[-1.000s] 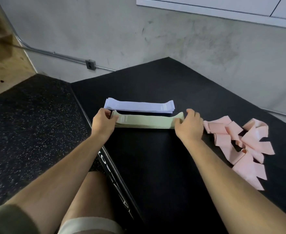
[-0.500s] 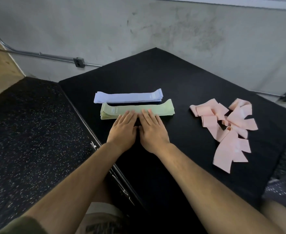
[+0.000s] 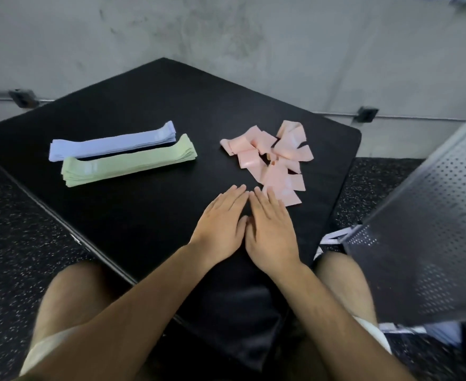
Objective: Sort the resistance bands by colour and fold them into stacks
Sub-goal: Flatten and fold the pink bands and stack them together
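Note:
On the black mat (image 3: 149,100), a flat stack of pale blue bands (image 3: 111,143) lies at the back left. Just in front of it lies a stack of light green bands (image 3: 127,163). A loose, tangled heap of pink bands (image 3: 273,160) lies to the right. My left hand (image 3: 220,226) and my right hand (image 3: 270,232) rest flat on the mat side by side, fingers straight, holding nothing. The right fingertips are at the near edge of the pink heap.
A grey perforated metal panel (image 3: 424,229) leans in at the right. Speckled rubber flooring (image 3: 20,243) surrounds the mat. A concrete wall (image 3: 226,31) with a conduit rises behind. My bare knees flank the mat's near corner.
Both hands left the ends of the green stack, came together flat on the mat, then slid right until they lie beside the pink heap. The view swung right.

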